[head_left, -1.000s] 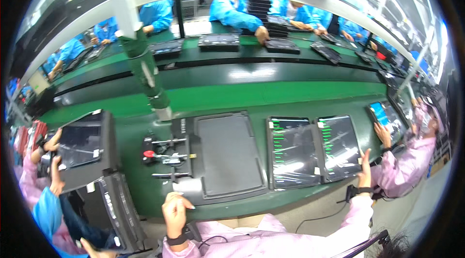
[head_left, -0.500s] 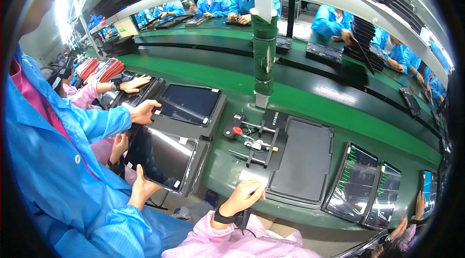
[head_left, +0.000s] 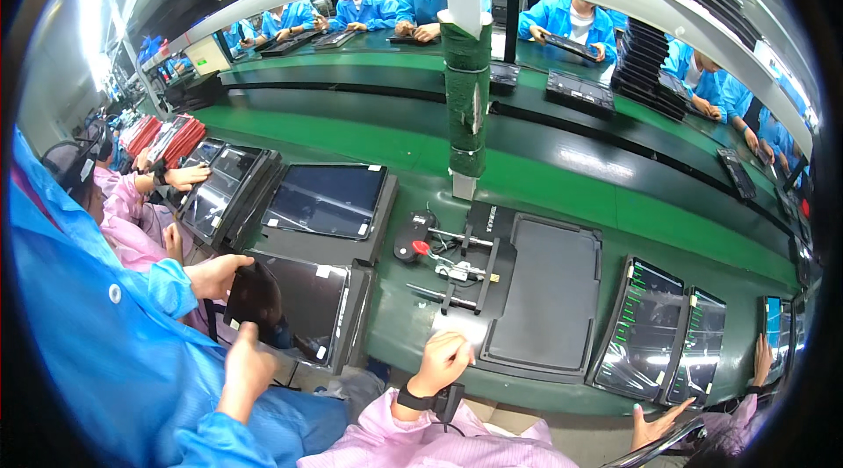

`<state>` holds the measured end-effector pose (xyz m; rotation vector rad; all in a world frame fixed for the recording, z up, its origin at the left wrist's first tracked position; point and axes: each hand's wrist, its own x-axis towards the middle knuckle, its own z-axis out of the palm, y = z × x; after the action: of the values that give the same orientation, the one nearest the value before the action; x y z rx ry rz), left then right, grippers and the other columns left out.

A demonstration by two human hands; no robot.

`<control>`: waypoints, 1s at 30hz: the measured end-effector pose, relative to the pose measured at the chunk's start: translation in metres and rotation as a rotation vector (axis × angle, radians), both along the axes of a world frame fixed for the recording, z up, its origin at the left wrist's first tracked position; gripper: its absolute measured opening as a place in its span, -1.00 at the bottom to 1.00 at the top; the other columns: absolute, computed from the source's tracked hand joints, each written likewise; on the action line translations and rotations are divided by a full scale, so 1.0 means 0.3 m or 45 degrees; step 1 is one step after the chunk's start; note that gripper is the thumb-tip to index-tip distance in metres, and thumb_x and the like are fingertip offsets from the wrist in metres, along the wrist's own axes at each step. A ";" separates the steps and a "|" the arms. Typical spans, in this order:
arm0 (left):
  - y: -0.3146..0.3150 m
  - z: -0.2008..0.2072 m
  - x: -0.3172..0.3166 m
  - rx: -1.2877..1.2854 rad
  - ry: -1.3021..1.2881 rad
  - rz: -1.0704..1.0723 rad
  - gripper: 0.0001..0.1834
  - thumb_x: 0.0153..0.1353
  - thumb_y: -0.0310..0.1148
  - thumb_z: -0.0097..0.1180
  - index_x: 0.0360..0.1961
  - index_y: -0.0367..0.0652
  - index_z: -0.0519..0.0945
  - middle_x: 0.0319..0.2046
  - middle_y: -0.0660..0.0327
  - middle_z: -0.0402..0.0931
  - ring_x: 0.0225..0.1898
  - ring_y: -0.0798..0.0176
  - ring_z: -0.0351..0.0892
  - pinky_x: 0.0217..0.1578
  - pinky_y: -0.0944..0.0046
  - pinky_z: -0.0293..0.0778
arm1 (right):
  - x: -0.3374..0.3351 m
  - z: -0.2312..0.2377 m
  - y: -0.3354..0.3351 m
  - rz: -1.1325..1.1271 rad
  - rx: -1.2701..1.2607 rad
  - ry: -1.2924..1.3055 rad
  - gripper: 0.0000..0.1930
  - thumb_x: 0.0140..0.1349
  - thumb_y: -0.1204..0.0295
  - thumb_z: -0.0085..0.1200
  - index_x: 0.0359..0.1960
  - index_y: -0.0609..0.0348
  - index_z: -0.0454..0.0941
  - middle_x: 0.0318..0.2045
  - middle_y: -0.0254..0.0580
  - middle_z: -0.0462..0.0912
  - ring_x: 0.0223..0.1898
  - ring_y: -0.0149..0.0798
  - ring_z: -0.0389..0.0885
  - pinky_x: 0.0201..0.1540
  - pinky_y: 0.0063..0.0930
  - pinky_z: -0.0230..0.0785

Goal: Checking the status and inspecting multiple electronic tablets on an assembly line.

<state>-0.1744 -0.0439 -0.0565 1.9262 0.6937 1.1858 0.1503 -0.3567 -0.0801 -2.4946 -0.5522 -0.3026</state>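
While I am looking down over the green table (head_left: 527,183), my left hand (head_left: 443,361) is resting at the near edge of the black fixture tray (head_left: 544,297), its fingers (head_left: 457,347) curling loosely closed over a small pale label or sheet (head_left: 457,327) at the tray's front-left corner; I cannot tell whether they are actually pinching it. A dark wrist strap (head_left: 421,399) is sitting on that wrist, above the pink sleeve (head_left: 439,442). My right hand (head_left: 659,422) is lying lower right with its fingers spread open, holding nothing, just in front of the two upright screens with green lines (head_left: 667,332).

Left of the tray's flat recess, a clamp assembly with metal rods and a red knob (head_left: 439,248) is sitting on the fixture, directly below the post wrapped in green (head_left: 465,95).

Further left, a person in a blue coat (head_left: 105,336) is gripping a dark tablet (head_left: 303,306) with both hands, and another tablet (head_left: 327,198) is lying face up just behind it. Beyond that, a person in pink (head_left: 132,213) is touching more dark panels (head_left: 219,183), with red holders (head_left: 162,139) near them. Across the table, people in blue coats (head_left: 562,20) are working on other panels. At the far right, another person's hand (head_left: 762,358) is touching a lit screen.
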 end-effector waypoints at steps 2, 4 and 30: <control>-0.001 -0.018 -0.001 0.121 -0.180 0.259 -0.60 0.23 -0.39 -0.16 -0.78 -0.19 0.39 -0.81 0.25 0.38 -0.68 0.24 0.40 -0.29 0.22 0.39 | -0.004 0.016 0.033 -0.047 -0.082 -0.058 0.25 -0.31 0.32 0.38 0.36 0.00 -0.36 0.26 0.36 -0.01 0.32 0.20 -0.06 0.35 -0.10 -0.25; -0.004 -0.035 0.000 0.000 -0.244 0.347 -0.58 0.24 -0.38 -0.18 -0.78 -0.19 0.38 -0.81 0.24 0.38 -0.69 0.25 0.39 -0.29 0.22 0.39 | 0.001 0.015 0.054 -0.080 -0.127 -0.102 0.26 -0.33 0.31 0.39 0.36 0.04 -0.35 0.26 0.37 -0.02 0.32 0.20 -0.06 0.35 -0.11 -0.24; 0.018 -0.045 0.008 -0.118 -0.202 0.268 -0.66 0.26 -0.41 -0.19 -0.63 -0.26 0.48 -0.63 0.12 0.47 -0.42 0.05 0.46 -0.23 0.15 0.36 | 0.988 0.017 0.762 0.228 -0.308 0.123 0.49 -0.38 -0.04 0.45 0.28 -0.12 -0.71 0.13 0.78 -0.10 0.26 0.51 -0.20 0.28 0.10 -0.22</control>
<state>-0.1720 -0.0384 -0.0701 1.6931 0.8657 1.3933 0.4467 -0.1282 -0.0751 -2.6486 -0.8079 -0.0476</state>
